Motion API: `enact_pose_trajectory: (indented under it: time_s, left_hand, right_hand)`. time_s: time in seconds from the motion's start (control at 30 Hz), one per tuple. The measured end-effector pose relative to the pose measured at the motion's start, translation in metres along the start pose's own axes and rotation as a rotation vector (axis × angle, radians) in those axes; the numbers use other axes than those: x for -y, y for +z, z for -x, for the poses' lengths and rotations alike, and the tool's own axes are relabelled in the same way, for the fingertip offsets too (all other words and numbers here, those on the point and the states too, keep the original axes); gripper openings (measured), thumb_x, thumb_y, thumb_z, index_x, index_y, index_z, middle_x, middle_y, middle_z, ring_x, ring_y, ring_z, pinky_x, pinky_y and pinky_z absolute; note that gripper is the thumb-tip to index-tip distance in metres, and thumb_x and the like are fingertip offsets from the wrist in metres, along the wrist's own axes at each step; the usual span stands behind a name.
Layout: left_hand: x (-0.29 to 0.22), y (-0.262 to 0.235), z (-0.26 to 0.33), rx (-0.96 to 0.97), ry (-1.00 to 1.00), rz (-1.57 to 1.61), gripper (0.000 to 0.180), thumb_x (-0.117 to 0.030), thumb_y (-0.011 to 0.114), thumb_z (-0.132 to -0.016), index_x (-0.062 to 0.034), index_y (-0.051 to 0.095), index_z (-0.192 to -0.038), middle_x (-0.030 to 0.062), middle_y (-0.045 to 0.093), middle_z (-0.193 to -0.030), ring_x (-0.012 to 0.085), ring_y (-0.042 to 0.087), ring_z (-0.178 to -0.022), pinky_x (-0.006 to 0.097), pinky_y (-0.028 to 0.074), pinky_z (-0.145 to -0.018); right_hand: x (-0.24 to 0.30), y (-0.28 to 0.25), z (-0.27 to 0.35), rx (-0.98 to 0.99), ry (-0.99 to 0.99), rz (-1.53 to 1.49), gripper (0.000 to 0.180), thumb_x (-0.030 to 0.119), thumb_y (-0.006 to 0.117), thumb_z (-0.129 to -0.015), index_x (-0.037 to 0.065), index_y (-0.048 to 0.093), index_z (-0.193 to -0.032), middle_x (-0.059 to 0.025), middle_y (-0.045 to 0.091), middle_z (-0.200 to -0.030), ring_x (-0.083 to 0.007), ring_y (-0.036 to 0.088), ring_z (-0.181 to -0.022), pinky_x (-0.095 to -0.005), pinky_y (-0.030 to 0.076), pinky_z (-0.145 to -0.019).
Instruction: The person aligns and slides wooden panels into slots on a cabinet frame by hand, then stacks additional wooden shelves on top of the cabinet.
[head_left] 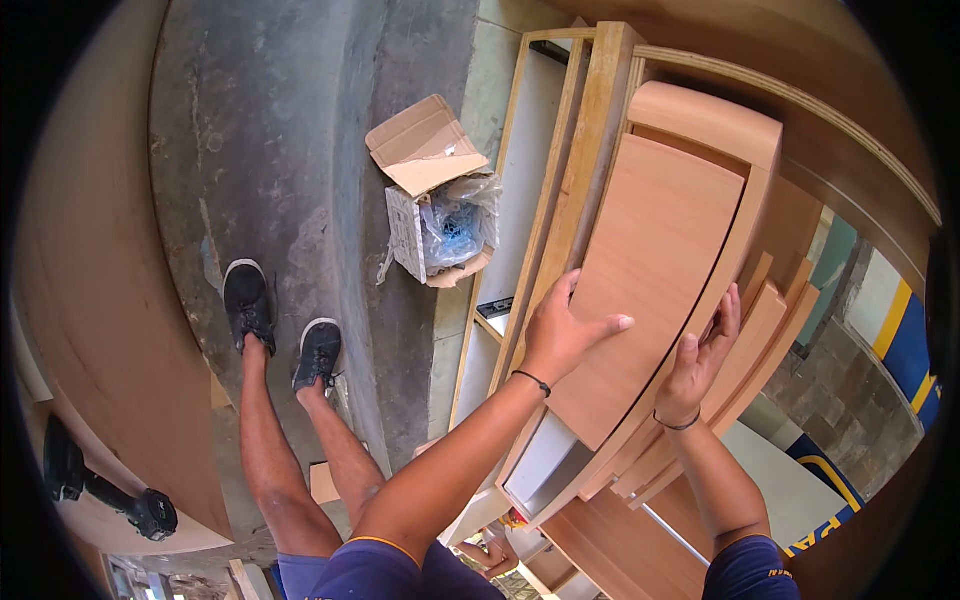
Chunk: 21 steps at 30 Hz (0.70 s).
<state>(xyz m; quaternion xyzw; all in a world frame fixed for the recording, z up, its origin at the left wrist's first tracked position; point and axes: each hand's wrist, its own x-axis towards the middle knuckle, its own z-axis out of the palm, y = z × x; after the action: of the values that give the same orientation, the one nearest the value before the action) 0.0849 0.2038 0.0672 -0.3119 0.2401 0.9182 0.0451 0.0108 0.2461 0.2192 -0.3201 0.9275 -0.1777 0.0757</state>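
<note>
A long, smooth light-brown wooden panel (650,250) lies within a wooden frame (708,118) with a rounded end. A dark gap runs between them along the right side, and a pale opening shows at the near end. My left hand (568,340) is at the panel's left edge, its thumb lying on the face and its index finger along the edge; the other fingers are mostly hidden. Along the frame's right outer side, my right hand (702,355) has its fingers stretched out and its thumb raised, holding nothing.
An opened cardboard box (405,232) with plastic bags inside stands left of the frame. Long wooden strips (745,365) lie at the right. A black cordless power tool (110,490) rests on a curved wooden surface at the far left. My shoes (250,300) are on the concrete floor.
</note>
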Motion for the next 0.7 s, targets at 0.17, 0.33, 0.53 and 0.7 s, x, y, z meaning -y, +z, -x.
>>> enact_pose_trajectory:
  time_s: [0.17,0.33,0.53,0.7]
  left_hand:
    - [-0.0013,-0.0009,-0.0013,0.014,-0.007,-0.029,0.105,-0.049,0.086,-0.057,0.0067,0.040,-0.134,0.0265,0.049,-0.133,0.0345,0.047,-0.126,0.040,0.039,-0.104]
    - [-0.0025,-0.0022,-0.0005,-0.002,-0.019,-0.094,0.105,-0.051,0.086,-0.057,0.0070,0.042,-0.133,0.0257,0.050,-0.132,0.0337,0.048,-0.125,0.039,0.039,-0.104]
    - [0.0005,0.0003,0.0018,-0.083,0.072,-0.144,0.090,-0.038,0.088,-0.062,0.0089,0.046,-0.127,0.0190,0.059,-0.121,0.0241,0.056,-0.114,0.034,0.043,-0.097]
    - [-0.0014,0.0002,0.0006,-0.048,0.039,-0.049,0.092,-0.036,0.088,-0.062,0.0102,0.043,-0.128,0.0197,0.057,-0.124,0.0239,0.056,-0.114,0.032,0.045,-0.096]
  right_hand:
    - [-0.0016,-0.0007,0.0008,0.006,0.002,-0.021,0.062,0.026,0.048,-0.094,-0.002,0.021,-0.143,-0.0167,0.012,-0.152,-0.0296,0.016,-0.142,-0.0418,0.014,-0.115]
    - [-0.0021,-0.0005,0.0016,-0.003,0.002,-0.034,0.061,0.024,0.050,-0.094,-0.002,0.023,-0.142,-0.0165,0.013,-0.152,-0.0298,0.017,-0.142,-0.0418,0.015,-0.115]
    - [-0.0019,0.0011,0.0022,-0.018,-0.009,-0.043,0.060,0.022,0.050,-0.094,-0.002,0.024,-0.142,-0.0164,0.015,-0.152,-0.0300,0.017,-0.142,-0.0422,0.016,-0.115]
    - [-0.0025,0.0020,0.0022,-0.020,-0.016,-0.046,0.060,0.021,0.050,-0.093,-0.002,0.024,-0.141,-0.0164,0.015,-0.152,-0.0300,0.017,-0.142,-0.0424,0.016,-0.115]
